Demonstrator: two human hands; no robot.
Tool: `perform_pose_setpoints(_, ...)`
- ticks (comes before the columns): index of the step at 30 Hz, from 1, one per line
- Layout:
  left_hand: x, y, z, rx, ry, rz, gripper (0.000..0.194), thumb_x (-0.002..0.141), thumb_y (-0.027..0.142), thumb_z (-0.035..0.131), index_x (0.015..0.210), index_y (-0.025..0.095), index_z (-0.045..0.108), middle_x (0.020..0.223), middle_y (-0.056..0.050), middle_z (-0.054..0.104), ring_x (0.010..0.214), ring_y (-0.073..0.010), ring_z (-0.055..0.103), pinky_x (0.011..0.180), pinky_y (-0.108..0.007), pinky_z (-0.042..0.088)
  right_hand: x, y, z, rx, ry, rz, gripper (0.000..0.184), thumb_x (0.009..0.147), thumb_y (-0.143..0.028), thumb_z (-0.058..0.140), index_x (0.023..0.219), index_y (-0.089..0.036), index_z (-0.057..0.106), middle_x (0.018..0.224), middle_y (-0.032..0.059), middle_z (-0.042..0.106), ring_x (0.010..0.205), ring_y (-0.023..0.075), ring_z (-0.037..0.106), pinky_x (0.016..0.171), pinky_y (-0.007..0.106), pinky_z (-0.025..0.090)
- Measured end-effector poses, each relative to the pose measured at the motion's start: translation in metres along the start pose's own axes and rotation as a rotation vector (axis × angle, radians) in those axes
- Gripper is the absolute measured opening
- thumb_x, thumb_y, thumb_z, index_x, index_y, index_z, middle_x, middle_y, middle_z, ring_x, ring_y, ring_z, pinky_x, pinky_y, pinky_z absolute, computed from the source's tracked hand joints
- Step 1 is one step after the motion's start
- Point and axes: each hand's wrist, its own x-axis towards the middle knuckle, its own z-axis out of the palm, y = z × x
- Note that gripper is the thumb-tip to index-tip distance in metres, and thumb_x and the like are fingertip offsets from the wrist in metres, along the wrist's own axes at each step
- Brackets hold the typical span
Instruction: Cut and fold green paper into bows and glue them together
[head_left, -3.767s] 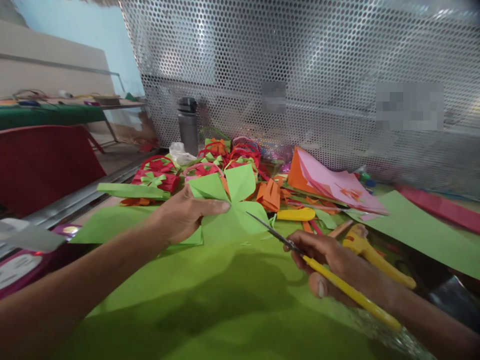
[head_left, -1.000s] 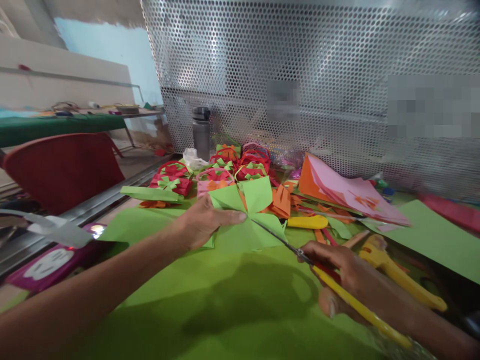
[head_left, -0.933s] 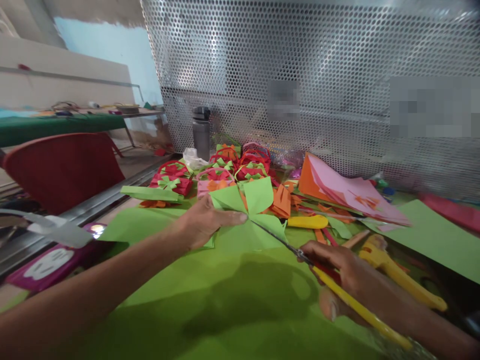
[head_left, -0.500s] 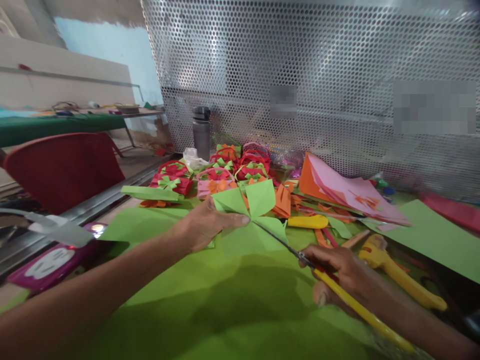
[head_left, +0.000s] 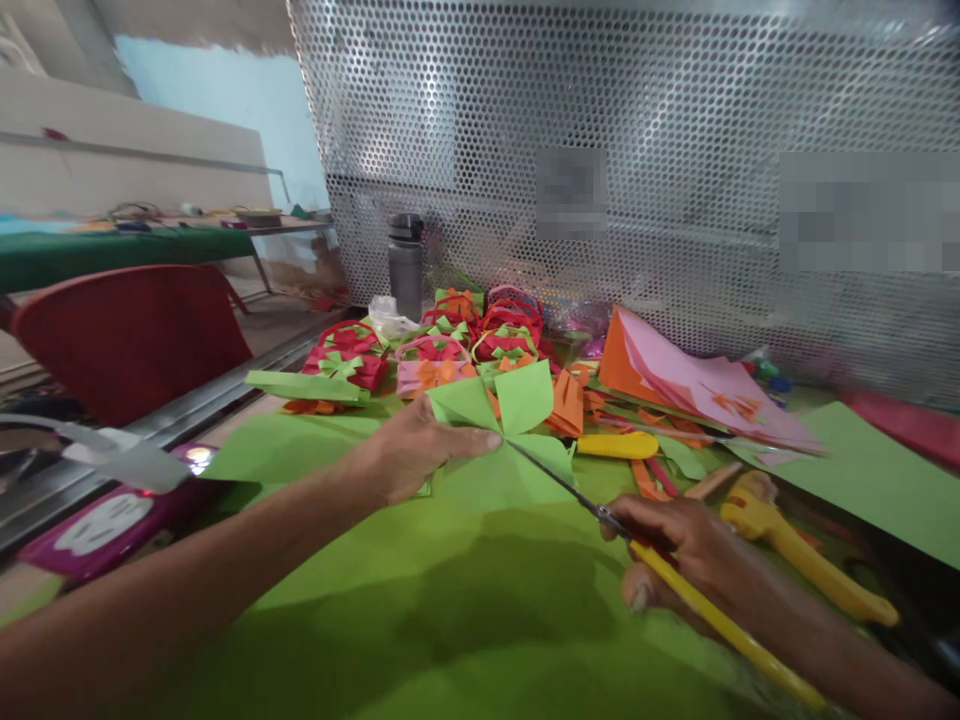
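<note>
My left hand (head_left: 420, 450) pinches a light green paper cutout (head_left: 525, 400) with several petal-like lobes, thumb lying on top near its centre. The cutout is held up over the green tabletop. My right hand (head_left: 675, 555) is closed around scissors (head_left: 559, 478) with dark metal blades. Their blades reach left into the paper, the tips near my left thumb. A long yellow handle or stick (head_left: 720, 615) runs from under my right fingers toward the lower right; whether it belongs to the scissors I cannot tell.
Several small paper bags (head_left: 435, 370) with bows stand behind the cutout. A yellow glue gun (head_left: 802, 550) and a yellow-handled tool (head_left: 616, 445) lie right. Pink paper (head_left: 675, 370) and a green sheet (head_left: 870, 470) are beyond. A power bank (head_left: 97, 530) sits left, a bottle (head_left: 406, 265) behind.
The view has shifted very slightly. Both hands, the green paper and the scissors keep practically the same positions.
</note>
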Motion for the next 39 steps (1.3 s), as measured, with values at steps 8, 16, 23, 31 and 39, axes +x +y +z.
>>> perform_pose_setpoints(8,-0.001,0.003,0.004,-0.017,0.040,-0.034,0.027,0.067,0.013,0.071,0.094,0.017,0.071,0.085,-0.007,0.074,0.075,-0.0230,0.070,0.069,-0.034,0.057,0.001,0.003,0.002,-0.027,0.035,-0.018,0.029,0.077,-0.044,0.058,0.068,-0.021,0.043,0.057,-0.0069,0.033,0.054,0.0105,0.027,0.048,0.023,0.020)
perform_pose_setpoints(16,-0.003,0.003,0.007,0.020,0.059,-0.043,0.028,0.066,0.015,0.071,0.094,0.019,0.071,0.088,-0.007,0.074,0.080,-0.0234,0.069,0.072,-0.032,0.056,-0.002,-0.013,0.000,-0.010,0.062,-0.007,0.035,0.074,-0.052,0.059,0.070,-0.021,0.045,0.056,-0.0075,0.031,0.053,0.0103,0.024,0.049,0.024,0.019)
perform_pose_setpoints(23,-0.001,0.000,0.003,0.027,0.041,-0.031,0.030,0.067,0.016,0.072,0.097,0.018,0.070,0.091,-0.007,0.073,0.084,-0.0231,0.068,0.076,-0.033,0.056,0.001,-0.014,0.002,-0.010,0.054,0.040,0.036,0.074,-0.053,0.059,0.066,-0.020,0.046,0.052,-0.0076,0.032,0.050,0.0098,0.026,0.047,0.022,0.020)
perform_pose_setpoints(31,-0.001,-0.002,0.002,-0.004,0.023,-0.037,0.031,0.068,0.013,0.071,0.099,0.017,0.070,0.092,-0.007,0.073,0.083,-0.0243,0.069,0.073,-0.034,0.057,0.000,-0.011,0.002,-0.001,0.028,0.039,0.035,0.076,-0.049,0.058,0.064,-0.021,0.042,0.049,-0.0064,0.044,0.048,0.0100,0.032,0.046,0.023,0.020)
perform_pose_setpoints(39,-0.001,0.000,0.003,-0.023,0.023,-0.044,0.031,0.067,0.014,0.072,0.097,0.017,0.070,0.089,-0.007,0.074,0.079,-0.0226,0.070,0.074,-0.034,0.057,0.002,-0.005,0.002,-0.019,0.063,-0.002,0.035,0.075,-0.049,0.060,0.063,-0.020,0.044,0.052,-0.0074,0.038,0.050,0.0092,0.028,0.046,0.022,0.021)
